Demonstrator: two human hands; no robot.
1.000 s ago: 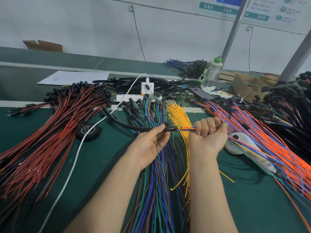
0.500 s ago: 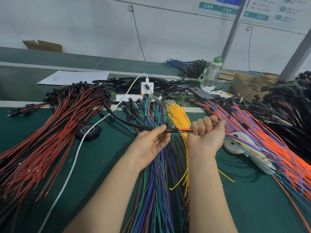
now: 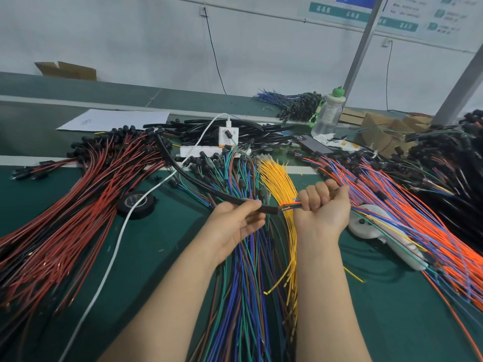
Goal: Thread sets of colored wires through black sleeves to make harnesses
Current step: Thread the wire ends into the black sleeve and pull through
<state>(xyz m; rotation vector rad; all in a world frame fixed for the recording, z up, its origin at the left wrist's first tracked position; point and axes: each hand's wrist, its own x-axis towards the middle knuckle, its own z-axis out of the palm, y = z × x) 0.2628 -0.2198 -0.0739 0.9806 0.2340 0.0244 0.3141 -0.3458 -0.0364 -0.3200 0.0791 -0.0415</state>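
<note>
Black sleeve runs far-left to right — mouth facing wires.

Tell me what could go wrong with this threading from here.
The wire set fans slightly at the mouth of the black sleeve; a strand may catch the rim and buckle as the right hand feeds it. The left hand pinches the sleeve near that mouth, possibly squeezing it. Past the right hand, the set runs into the orange-and-blue pile and could snag.

I have the sleeve in my left hand and the wire set in my right hand, just right of it. On the table, the tape roll sits left, the power strip behind, and the water bottle back right.
</note>
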